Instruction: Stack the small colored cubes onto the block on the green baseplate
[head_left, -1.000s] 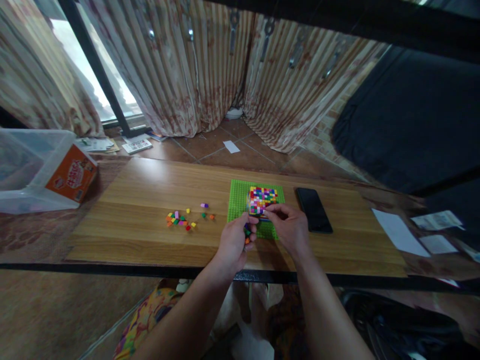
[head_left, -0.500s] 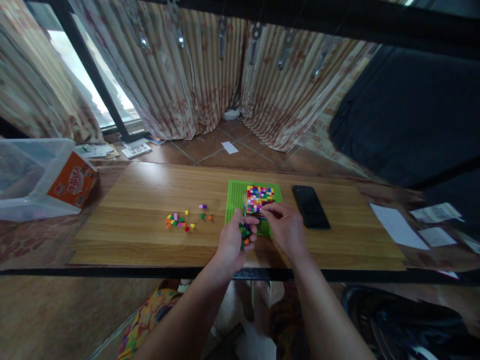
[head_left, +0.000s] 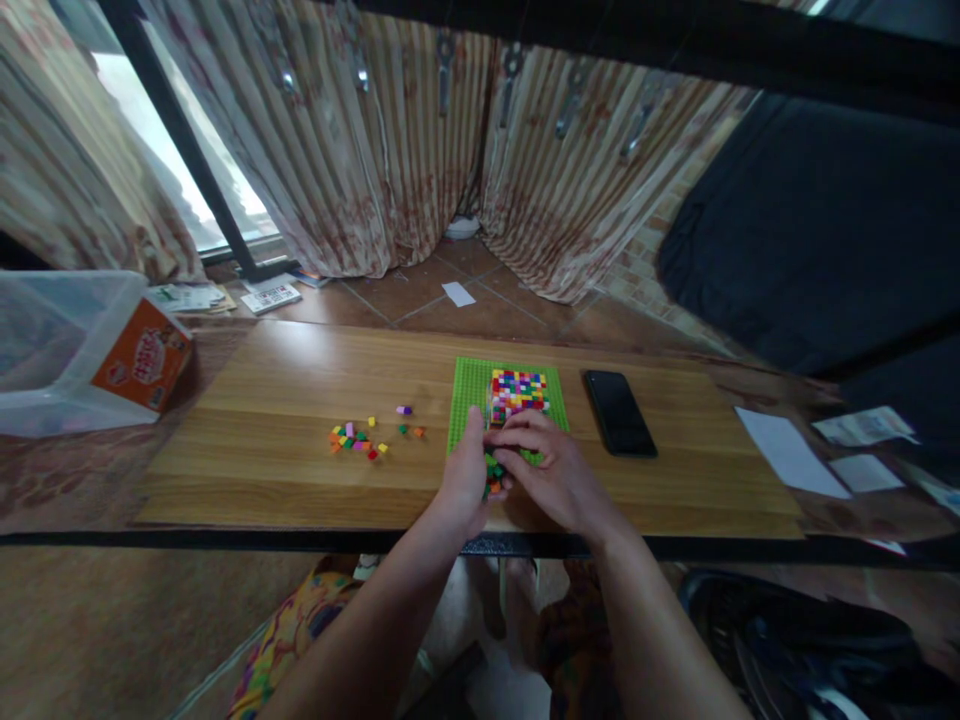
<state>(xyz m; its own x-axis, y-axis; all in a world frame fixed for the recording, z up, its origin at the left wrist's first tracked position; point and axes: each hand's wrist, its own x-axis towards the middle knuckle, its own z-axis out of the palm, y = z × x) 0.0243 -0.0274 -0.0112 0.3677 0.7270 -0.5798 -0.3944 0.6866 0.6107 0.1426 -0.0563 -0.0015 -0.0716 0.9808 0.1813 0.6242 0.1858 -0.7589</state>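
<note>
My left hand [head_left: 466, 478] is cupped at the near side of the green baseplate [head_left: 469, 385], its fingers curled round several small toy bricks [head_left: 493, 470], green and orange among them. My right hand [head_left: 553, 468] reaches across, thumb and fingers drawn together over those bricks. Whatever sits between its fingertips is too small to make out. Just beyond both hands, a block built of many multicoloured bricks [head_left: 519, 386] stands on the baseplate. The hands cover its near lower part.
Loose coloured bricks [head_left: 352, 440] lie scattered on the wooden board [head_left: 262, 480] to the left. A black phone [head_left: 619, 412] rests right of the baseplate. A clear plastic bin [head_left: 67, 350] with an orange label stands at far left; paper sheets [head_left: 791, 450] lie at right.
My right hand has moved from the near edge of the brick block back toward me and left, to the bricks in my left hand. My left hand stays about where it was.
</note>
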